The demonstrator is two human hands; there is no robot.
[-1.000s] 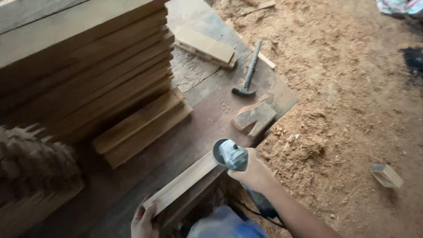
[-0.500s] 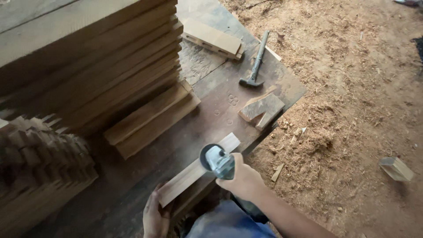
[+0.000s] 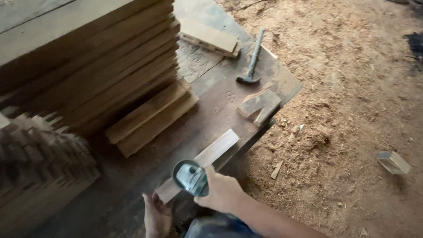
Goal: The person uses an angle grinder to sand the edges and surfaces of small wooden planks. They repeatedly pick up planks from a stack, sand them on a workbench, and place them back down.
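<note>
A pale, flat rectangular wooden board (image 3: pixel 202 163) lies diagonally at the lower centre of the frame; a small grey round-headed power grinder (image 3: pixel 190 177) sits over its near end.

Dark, worn wooden platform (image 3: pixel 132 194) underfoot, tall stack of pale planks (image 3: pixel 88 57) at left, blurred pile of what may be carved wood pieces (image 3: pixel 39 163) lower left, sawdust-strewn earthen floor (image 3: pixel 352 88) at right, soft dim daylight.
</note>
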